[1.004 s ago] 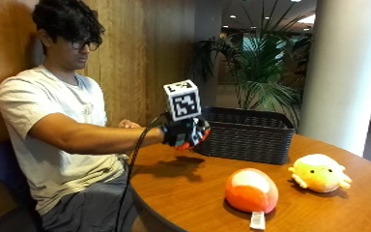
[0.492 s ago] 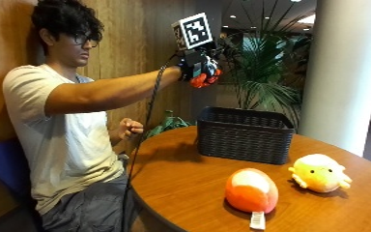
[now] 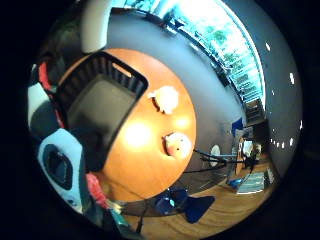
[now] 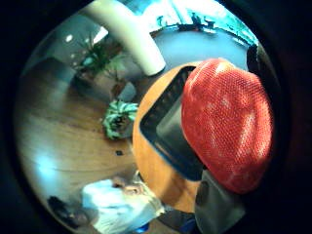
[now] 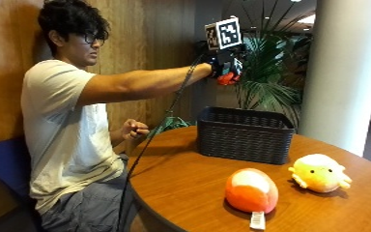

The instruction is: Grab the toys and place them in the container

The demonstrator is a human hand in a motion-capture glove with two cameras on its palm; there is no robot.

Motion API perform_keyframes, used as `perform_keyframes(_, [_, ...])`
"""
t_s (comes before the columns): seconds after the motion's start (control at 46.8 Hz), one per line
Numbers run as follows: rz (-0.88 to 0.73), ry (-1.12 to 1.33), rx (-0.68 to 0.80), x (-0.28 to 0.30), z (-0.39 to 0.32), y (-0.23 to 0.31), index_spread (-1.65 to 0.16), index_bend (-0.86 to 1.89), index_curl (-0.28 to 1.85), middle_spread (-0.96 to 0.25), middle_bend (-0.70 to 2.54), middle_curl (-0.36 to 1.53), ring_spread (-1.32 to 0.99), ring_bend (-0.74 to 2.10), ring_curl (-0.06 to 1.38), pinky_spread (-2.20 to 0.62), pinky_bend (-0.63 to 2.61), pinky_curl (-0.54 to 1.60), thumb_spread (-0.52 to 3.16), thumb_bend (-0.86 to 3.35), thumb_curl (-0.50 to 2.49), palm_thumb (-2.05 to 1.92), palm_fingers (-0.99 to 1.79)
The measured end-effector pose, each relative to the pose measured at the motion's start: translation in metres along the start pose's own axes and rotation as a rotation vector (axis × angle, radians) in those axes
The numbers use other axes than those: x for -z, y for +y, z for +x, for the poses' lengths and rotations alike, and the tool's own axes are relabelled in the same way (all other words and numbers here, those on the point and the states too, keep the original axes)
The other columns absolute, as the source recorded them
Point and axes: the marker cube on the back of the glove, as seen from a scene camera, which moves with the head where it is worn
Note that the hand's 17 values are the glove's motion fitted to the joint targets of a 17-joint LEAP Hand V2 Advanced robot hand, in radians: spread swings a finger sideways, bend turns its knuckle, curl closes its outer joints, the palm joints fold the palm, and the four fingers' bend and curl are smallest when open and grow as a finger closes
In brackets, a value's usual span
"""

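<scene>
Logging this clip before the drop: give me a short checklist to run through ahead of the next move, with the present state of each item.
1. Red toy held in the right hand: ok, it fills the thumb side palm view and shows at the hand in the outside view.
2. Hand above the basket: ok, the little finger side view looks down into it.
3. Basket inside free for a drop: ok, only its dark floor shows.
4. Basket upright on the table: ok.
5. Orange toy and yellow toy away from the basket: ok, both lie on the table, yet to be picked.
6. Hand centred over the opening: cannot tell.
</scene>
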Motion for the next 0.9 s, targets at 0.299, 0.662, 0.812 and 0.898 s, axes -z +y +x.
perform_keyframes(0.299, [-0.066,0.014,0.023,-0.031,-0.039,-0.038,-0.59,0.79,1.13,-0.36,1.29,1.03,-0.37,1.61,0.72,-0.42,1.38,0.68,0.56,0.29,1.34,0.56,0.84])
perform_keyframes(0.662, [-0.11,0.038,0.002,-0.047,-0.042,-0.047,-0.6,0.66,1.24,-0.36,1.22,1.03,-0.38,1.57,0.71,-0.41,1.42,0.67,0.54,0.24,1.4,0.54,0.76])
perform_keyframes(0.812, [-0.145,0.109,-0.009,-0.05,-0.051,-0.05,-0.59,0.52,1.25,-0.36,1.11,1.0,-0.39,1.48,0.69,-0.41,1.39,0.64,0.55,0.18,1.38,0.52,0.51])
perform_keyframes(0.898, [-0.172,0.16,-0.041,-0.051,-0.058,-0.053,-0.56,0.29,1.18,-0.35,0.9,0.93,-0.36,1.39,0.65,-0.4,1.45,0.62,0.65,0.16,1.33,0.5,0.21])
